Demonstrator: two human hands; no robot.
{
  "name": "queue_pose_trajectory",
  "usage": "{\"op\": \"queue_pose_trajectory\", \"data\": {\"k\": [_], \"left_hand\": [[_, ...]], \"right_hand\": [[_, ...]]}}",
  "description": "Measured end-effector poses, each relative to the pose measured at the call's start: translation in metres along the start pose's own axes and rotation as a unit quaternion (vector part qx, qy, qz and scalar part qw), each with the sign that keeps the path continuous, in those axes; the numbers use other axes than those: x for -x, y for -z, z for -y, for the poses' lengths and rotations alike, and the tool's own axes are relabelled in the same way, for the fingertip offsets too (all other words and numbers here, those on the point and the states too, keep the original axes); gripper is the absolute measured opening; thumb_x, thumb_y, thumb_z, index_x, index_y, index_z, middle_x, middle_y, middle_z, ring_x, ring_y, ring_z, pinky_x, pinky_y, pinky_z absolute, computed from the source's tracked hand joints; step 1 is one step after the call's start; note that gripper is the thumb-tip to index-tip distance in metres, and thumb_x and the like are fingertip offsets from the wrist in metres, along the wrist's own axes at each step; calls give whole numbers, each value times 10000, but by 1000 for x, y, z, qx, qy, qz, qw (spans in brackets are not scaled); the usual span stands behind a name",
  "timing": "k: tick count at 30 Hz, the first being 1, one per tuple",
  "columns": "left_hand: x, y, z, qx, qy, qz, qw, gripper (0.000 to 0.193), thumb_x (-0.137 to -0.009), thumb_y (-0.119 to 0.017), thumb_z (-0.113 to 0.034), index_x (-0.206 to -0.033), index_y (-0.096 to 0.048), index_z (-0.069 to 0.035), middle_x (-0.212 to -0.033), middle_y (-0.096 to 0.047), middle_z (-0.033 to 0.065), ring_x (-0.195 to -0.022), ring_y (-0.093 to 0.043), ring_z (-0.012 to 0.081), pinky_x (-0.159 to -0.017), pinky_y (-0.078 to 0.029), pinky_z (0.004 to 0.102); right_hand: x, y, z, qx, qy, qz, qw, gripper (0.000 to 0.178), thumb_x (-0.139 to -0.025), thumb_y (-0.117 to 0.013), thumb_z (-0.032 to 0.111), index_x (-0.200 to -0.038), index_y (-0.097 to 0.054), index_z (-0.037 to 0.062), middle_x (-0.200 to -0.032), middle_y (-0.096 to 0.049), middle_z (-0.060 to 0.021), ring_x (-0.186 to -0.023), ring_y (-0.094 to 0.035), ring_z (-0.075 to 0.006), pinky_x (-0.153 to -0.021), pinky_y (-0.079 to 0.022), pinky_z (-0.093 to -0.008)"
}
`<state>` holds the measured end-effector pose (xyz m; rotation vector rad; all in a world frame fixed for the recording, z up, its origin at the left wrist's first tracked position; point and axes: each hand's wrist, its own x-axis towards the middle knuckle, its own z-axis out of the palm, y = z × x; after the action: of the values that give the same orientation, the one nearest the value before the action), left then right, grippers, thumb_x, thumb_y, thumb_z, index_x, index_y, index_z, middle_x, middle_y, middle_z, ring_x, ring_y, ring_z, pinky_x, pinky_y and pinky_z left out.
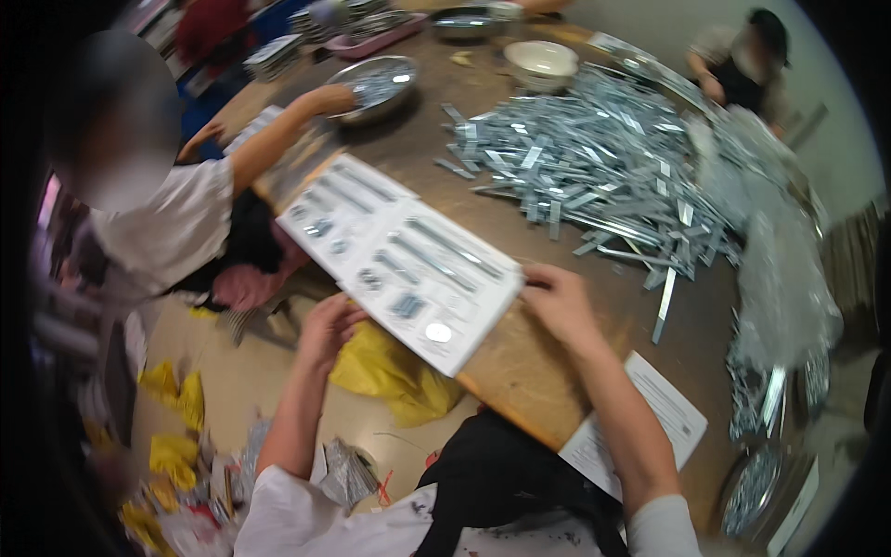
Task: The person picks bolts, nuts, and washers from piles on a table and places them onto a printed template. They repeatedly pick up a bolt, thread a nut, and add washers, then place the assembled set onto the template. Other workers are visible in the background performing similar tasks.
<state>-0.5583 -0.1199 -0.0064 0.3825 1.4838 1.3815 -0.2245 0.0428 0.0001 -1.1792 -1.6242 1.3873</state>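
Observation:
A large white card in two joined panels spans the space between my hands, tilted over the table edge. Rows of grey metal strips and small hardware pieces show on it; blur hides whether they are packed or printed. My right hand pinches its right corner between thumb and fingers. At the lower left edge, my left hand has its fingers curled against the card, partly hidden. Beneath my right forearm lies a white printed sheet on the table.
A big heap of shiny metal strips covers the wooden table. Left, a co-worker's hand reaches into a metal bowl. Beyond are a cream bowl and another person. Clear plastic drapes at right; yellow bags hang below.

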Motion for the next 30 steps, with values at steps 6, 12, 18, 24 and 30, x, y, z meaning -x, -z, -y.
{"op": "queue_pose_trajectory", "data": {"k": [6, 12, 18, 24, 30], "left_hand": [[-50, 76, -4, 8, -36, -45, 998, 453, -954, -642, -327, -1325, -602, -72, -1150, -690, 71, -984, -653, 134, -734, -466, 217], [-77, 81, -24, -22, -13, -34, 999, 507, -957, -613, -329, -1393, -542, -82, -1308, -637, 82, -1148, -624, 153, -845, -438, 220], [32, -1, -22, -162, -35, 48, 985, 387, -990, -595, -325, -1277, -591, -65, -1142, -700, 80, -935, -691, 129, -694, -477, 215], [123, -221, 53, -386, -356, 502, 687, 570, -852, -739, -259, -1356, -556, -68, -1450, -475, 210, -1382, -421, 371, -1110, -375, 475], [146, -250, 118, -521, -460, 512, 504, 740, -843, -718, -450, -1444, -471, -95, -1530, -359, 236, -1440, -304, 429, -1148, -286, 547]], "right_hand": [[-34, -56, 12, -72, -50, 91, 992, 363, -828, -657, 52, -1187, -687, 10, -941, -714, -97, -785, -637, -123, -665, -512, -269], [-41, -34, 16, -42, -16, 97, 994, 437, -814, -664, 65, -1250, -651, 35, -1016, -711, -143, -859, -661, -194, -753, -524, -312], [46, 108, 17, 461, 40, -316, 828, 300, -815, -701, 238, -1038, -596, 69, -1011, -615, -156, -963, -630, -353, -789, -523, -496], [75, 173, -39, 427, -61, -308, 848, 175, -812, -659, 174, -925, -700, 47, -845, -698, -179, -841, -680, -402, -748, -541, -493], [190, 219, -10, 408, -27, -326, 852, 169, -838, -652, 153, -969, -741, 94, -840, -692, -108, -781, -672, -319, -716, -524, -440]]}}
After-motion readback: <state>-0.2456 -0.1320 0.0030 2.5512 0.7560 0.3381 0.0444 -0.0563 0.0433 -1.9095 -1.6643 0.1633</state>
